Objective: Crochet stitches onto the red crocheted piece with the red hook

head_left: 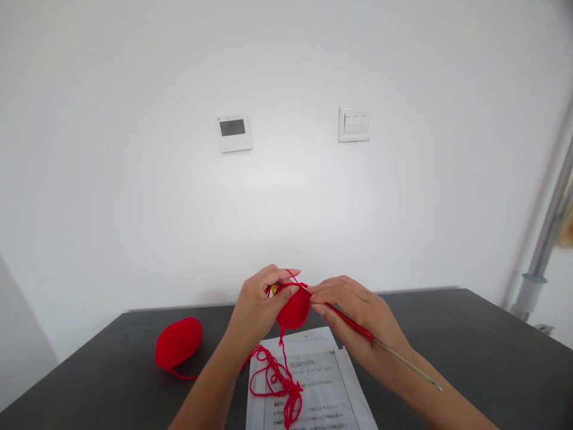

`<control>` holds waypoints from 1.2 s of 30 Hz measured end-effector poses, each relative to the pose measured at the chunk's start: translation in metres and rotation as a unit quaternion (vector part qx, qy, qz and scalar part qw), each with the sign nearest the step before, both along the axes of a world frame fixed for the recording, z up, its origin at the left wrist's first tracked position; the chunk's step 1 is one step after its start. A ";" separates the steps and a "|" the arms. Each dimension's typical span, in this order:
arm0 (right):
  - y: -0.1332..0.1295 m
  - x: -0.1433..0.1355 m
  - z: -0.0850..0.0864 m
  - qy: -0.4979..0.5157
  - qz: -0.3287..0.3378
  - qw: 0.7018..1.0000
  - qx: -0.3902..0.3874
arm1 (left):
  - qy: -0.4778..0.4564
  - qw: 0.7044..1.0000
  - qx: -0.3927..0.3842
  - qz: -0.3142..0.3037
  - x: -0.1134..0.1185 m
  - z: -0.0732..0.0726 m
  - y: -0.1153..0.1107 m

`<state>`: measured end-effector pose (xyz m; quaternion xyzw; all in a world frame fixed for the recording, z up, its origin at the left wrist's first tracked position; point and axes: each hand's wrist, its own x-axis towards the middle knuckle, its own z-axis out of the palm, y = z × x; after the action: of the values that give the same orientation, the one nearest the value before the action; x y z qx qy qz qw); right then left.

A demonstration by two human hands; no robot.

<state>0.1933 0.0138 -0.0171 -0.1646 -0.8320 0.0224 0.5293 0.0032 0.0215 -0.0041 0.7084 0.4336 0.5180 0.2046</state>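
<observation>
Red crocheted round of yarn hangs above the far end of a printed white sheet, its upper edge pinched firmly between the left hand's thumb and fingers, apparently to steady the stitches. Above the sheet's right side, the right hand closes pen-style around a red-handled metal crochet hook, likely for fine control. Loose red yarn tangles on the sheet; a plump red yarn ball sits to its left, probably leaving the strand free.
</observation>
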 end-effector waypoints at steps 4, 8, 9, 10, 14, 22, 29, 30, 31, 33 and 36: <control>-0.005 0.006 0.006 -0.015 0.004 0.998 -0.058 | -0.014 0.999 -0.035 -0.038 -0.004 -0.001 0.004; -0.008 0.009 0.009 -0.026 0.006 0.998 -0.058 | -0.001 0.997 -0.057 -0.056 -0.007 -0.001 0.005; -0.009 0.009 0.010 -0.032 0.007 0.998 -0.055 | 0.003 0.996 -0.062 -0.061 -0.008 -0.001 0.005; -0.010 0.010 0.011 -0.037 0.009 0.998 -0.053 | 0.005 0.996 -0.065 -0.066 -0.009 0.000 0.005; -0.013 0.013 0.014 -0.050 0.018 0.997 -0.058 | 0.002 0.995 -0.067 -0.076 -0.011 0.003 0.004; -0.011 0.009 0.007 0.075 0.077 0.973 -0.204 | -0.104 0.969 -0.178 -0.136 -0.014 0.011 -0.003; 0.001 0.002 0.003 0.034 0.116 0.993 0.016 | -0.192 0.907 -0.292 -0.237 -0.013 0.009 -0.007; 0.002 0.002 0.003 0.019 0.103 0.993 0.049 | -0.193 0.905 -0.293 -0.239 -0.012 0.009 -0.007; 0.004 0.002 0.002 0.004 0.091 0.993 0.077 | -0.195 0.906 -0.293 -0.237 -0.012 0.009 -0.007; 0.006 0.001 0.001 -0.015 0.073 0.991 0.110 | -0.190 0.910 -0.289 -0.230 -0.011 0.009 -0.008; 0.007 0.001 -0.002 -0.025 0.066 0.991 0.111 | -0.153 0.934 -0.250 -0.206 -0.010 0.011 -0.009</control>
<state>0.1948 0.0209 -0.0192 -0.0498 -0.8514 -0.0389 0.5206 -0.0072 0.0125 0.0067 0.6208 0.3569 0.4412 0.5409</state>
